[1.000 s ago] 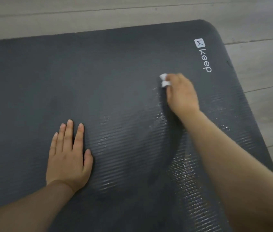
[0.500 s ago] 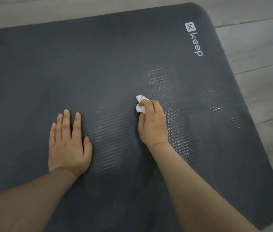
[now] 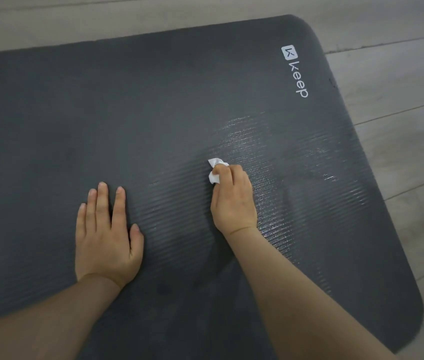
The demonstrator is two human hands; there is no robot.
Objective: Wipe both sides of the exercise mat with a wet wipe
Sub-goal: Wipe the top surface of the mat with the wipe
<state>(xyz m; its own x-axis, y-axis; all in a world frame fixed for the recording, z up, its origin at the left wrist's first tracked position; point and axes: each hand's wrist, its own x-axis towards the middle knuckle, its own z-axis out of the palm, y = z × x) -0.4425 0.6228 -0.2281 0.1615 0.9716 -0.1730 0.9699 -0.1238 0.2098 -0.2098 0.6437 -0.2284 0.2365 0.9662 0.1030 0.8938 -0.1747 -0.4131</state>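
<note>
We see the wooden floor (image 3: pixel 400 141) first, pale planks running under and around everything, and on it the dark grey exercise mat (image 3: pixel 102 113) lying flat, its logo corner (image 3: pixel 295 71) at the far right. A damp, shiny patch (image 3: pixel 270 165) covers the ribbed surface near that end, while the wide stretch to our left looks dull and dry. Our left hand (image 3: pixel 105 237) lies flat on the mat with fingers straight and spread, pressing it down and holding nothing. Our right hand (image 3: pixel 233 201) is curled around the wet wipe (image 3: pixel 214 170), a small crumpled white wad poking out past the fingertips and touching the mat just left of the wet patch. The mat therefore lies directly under both hands, the wipe between them and a little farther from us. What worries us is coverage: the wad is tiny against so broad a surface, so we could easily leave dry bands, and the wipe may dry out or shred on the ribbing. If the bracing palm lifts, the foam could bunch or slide on the smooth planks. The underside, we judge, remains to be done.
</note>
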